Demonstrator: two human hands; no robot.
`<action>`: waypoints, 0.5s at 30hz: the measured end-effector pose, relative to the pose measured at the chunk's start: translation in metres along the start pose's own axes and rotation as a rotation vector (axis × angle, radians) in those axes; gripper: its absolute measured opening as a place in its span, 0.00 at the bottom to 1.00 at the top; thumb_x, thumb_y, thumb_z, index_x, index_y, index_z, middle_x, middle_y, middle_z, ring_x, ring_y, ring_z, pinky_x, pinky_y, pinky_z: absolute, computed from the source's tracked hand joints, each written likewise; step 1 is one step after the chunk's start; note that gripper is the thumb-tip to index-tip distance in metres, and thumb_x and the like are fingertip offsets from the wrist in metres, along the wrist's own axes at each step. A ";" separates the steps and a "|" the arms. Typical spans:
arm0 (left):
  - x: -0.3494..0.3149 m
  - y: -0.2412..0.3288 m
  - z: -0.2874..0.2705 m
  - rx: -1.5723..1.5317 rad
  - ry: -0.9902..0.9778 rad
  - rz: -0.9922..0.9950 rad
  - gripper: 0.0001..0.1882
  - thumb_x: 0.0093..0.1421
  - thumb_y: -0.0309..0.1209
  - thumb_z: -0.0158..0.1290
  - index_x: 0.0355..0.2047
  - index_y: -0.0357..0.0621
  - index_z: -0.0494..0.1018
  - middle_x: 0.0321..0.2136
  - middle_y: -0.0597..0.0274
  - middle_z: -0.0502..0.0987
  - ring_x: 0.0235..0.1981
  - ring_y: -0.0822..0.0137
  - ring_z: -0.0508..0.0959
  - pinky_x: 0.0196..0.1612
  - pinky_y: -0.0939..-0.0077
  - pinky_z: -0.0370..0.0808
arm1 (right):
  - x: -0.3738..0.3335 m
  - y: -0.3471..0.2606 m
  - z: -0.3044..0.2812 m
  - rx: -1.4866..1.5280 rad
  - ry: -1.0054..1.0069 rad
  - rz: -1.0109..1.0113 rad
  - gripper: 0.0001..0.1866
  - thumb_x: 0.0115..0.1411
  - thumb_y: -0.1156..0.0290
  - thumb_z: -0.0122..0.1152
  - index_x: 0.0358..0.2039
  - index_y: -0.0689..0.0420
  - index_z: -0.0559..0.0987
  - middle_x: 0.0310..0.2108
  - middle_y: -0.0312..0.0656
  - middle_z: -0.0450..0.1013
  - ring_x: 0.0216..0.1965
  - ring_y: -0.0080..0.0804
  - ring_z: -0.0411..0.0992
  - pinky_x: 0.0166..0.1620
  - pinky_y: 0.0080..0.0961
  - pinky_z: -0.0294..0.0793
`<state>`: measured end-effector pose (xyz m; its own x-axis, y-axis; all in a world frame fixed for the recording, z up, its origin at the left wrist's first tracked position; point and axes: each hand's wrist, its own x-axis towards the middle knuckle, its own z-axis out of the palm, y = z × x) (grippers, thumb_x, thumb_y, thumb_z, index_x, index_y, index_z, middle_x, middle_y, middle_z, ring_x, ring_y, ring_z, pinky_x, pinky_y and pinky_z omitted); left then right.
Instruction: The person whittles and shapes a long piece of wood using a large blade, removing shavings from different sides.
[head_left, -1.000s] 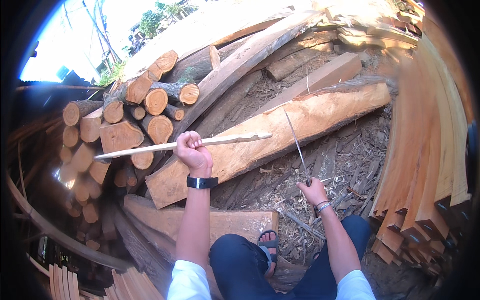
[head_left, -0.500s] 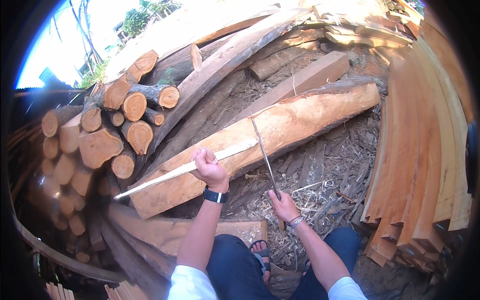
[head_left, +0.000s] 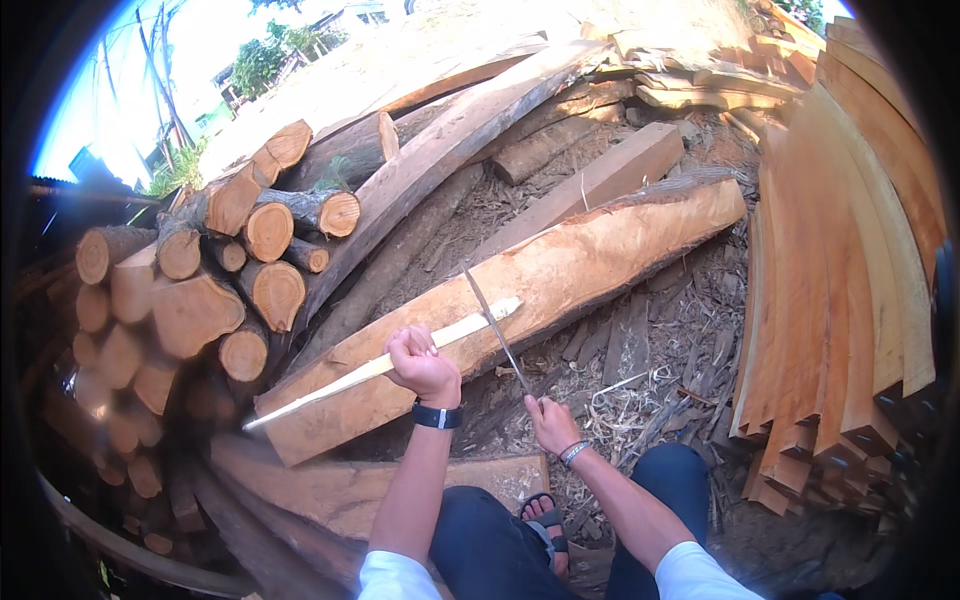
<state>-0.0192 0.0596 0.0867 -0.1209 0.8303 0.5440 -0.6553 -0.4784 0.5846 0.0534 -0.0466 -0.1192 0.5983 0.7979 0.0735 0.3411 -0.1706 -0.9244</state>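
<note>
My left hand (head_left: 424,366) is closed in a fist around a long pale peeled stick (head_left: 335,388), held at a slant above a thick sawn slab (head_left: 630,236) with bark along its edge. One end of the stick tapers to a point at the lower left. My right hand (head_left: 553,426) grips a long thin-bladed machete (head_left: 507,343), its handle mostly hidden in my fingers. The blade crosses the stick near its upper right end, pointing up and left; whether it bites into the wood I cannot tell.
Cut logs (head_left: 268,232) are stacked at the left. Long curved boards (head_left: 810,280) stand piled at the right. A squared beam (head_left: 600,185) lies behind the slab, and another plank (head_left: 480,478) lies by my feet. Wood shavings (head_left: 640,400) and bark strips litter the ground.
The machete has moved left and down, from past the stick's end to across it. My right hand has shifted slightly left and lower. My left hand still grips the stick.
</note>
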 end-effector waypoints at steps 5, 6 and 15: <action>0.029 0.055 -0.011 -0.023 0.117 0.044 0.21 0.57 0.27 0.39 0.10 0.54 0.46 0.07 0.72 0.47 0.10 0.75 0.46 0.20 0.76 0.49 | -0.016 -0.008 -0.013 -0.108 -0.098 -0.057 0.31 0.66 0.46 0.43 0.28 0.66 0.72 0.25 0.65 0.72 0.34 0.66 0.72 0.38 0.52 0.70; 0.033 0.059 -0.012 -0.036 0.119 0.041 0.21 0.57 0.27 0.39 0.10 0.54 0.46 0.07 0.72 0.47 0.10 0.76 0.45 0.20 0.77 0.49 | -0.014 -0.009 -0.016 -0.100 -0.091 -0.073 0.31 0.66 0.46 0.44 0.28 0.66 0.72 0.24 0.65 0.72 0.34 0.65 0.72 0.38 0.52 0.70; 0.014 -0.015 -0.010 -0.027 0.073 -0.062 0.17 0.56 0.26 0.41 0.12 0.50 0.52 0.09 0.69 0.54 0.12 0.75 0.57 0.19 0.79 0.57 | 0.019 0.019 -0.010 -0.027 0.019 -0.022 0.33 0.66 0.45 0.43 0.25 0.67 0.75 0.27 0.65 0.73 0.37 0.64 0.73 0.40 0.51 0.69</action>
<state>-0.0186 0.0815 0.0799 -0.1328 0.8772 0.4613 -0.6830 -0.4183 0.5989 0.0790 -0.0406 -0.1316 0.6040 0.7905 0.1013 0.3738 -0.1688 -0.9120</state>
